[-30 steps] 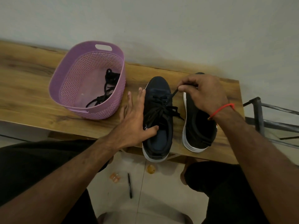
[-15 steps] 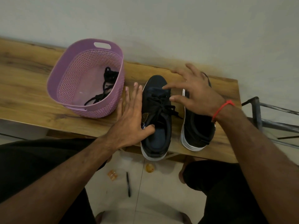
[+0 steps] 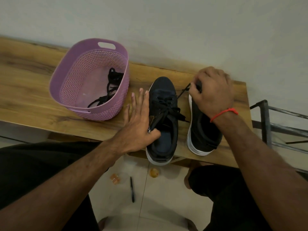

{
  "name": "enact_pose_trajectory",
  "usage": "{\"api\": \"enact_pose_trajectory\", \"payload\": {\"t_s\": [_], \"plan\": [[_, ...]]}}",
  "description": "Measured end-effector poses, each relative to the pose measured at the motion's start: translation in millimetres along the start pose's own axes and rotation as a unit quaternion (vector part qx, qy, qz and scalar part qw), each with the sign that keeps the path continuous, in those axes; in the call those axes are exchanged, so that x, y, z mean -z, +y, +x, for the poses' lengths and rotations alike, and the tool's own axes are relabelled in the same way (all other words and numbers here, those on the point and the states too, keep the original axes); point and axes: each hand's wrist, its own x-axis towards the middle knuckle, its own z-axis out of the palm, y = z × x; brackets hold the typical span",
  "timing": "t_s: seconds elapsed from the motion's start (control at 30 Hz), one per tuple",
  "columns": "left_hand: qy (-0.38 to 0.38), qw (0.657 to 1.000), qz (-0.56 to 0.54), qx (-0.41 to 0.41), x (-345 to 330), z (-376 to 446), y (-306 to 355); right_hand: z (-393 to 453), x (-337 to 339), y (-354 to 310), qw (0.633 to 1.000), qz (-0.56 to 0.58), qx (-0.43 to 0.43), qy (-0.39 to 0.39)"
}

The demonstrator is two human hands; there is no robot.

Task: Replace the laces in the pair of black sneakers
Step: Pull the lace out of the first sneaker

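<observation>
Two black sneakers with white soles stand side by side on the wooden bench (image 3: 33, 90). The left sneaker (image 3: 164, 90) carries a black lace (image 3: 168, 110) through its eyelets. My left hand (image 3: 140, 119) lies flat against that shoe's left side, fingers straight, thumb hooked into its opening. My right hand (image 3: 211, 92) hovers over the toe of the right sneaker (image 3: 201, 130) and pinches one end of the lace (image 3: 184, 91), drawn taut up and to the right. The right sneaker's front is hidden under my hand.
A purple perforated basket (image 3: 93, 110) stands left of the shoes with another black lace (image 3: 110, 87) inside. A metal frame (image 3: 266, 120) stands off the bench's right end. On the tiled floor below lie a pen (image 3: 132, 189) and small orange bits (image 3: 115, 178).
My right hand, spread open above the shoes half a second ago, has closed on the lace end and pulled it up to the right. My left hand stays against the left sneaker.
</observation>
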Motion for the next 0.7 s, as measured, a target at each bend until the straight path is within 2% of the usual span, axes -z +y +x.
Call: {"api": "enact_pose_trajectory", "payload": {"t_s": [0.07,0.13,0.2,0.3,0.43,0.57,0.7], "plan": [[-0.002,1.0,0.005,-0.007,-0.1,-1.3,-0.5,3.1,-1.0,3.2,0.997,0.039,-0.047,0.042],[-0.004,1.0,0.017,-0.018,-1.1,-3.4,-1.7,16.1,9.7,25.3,0.981,0.114,-0.135,0.078],[-0.003,1.0,0.018,-0.025,-2.5,-5.8,-3.2,24.6,21.5,45.7,0.975,0.151,-0.159,0.039],[0.013,0.999,0.007,-0.04,-2.6,-6.3,-5.6,20.7,20.9,34.9,0.986,0.139,-0.047,-0.076],[0.067,0.994,-0.047,-0.068,2.0,-2.7,-0.1,10.4,16.8,-0.5,0.97,0.147,0.089,-0.174],[0.14,0.986,-0.068,-0.054,11.1,6.0,6.8,7.3,24.1,-9.2,0.952,0.19,0.142,-0.194],[0.133,0.99,-0.025,-0.042,17.0,13.4,15.5,1.1,11.3,-9.4,0.934,0.173,0.174,-0.26]]}}
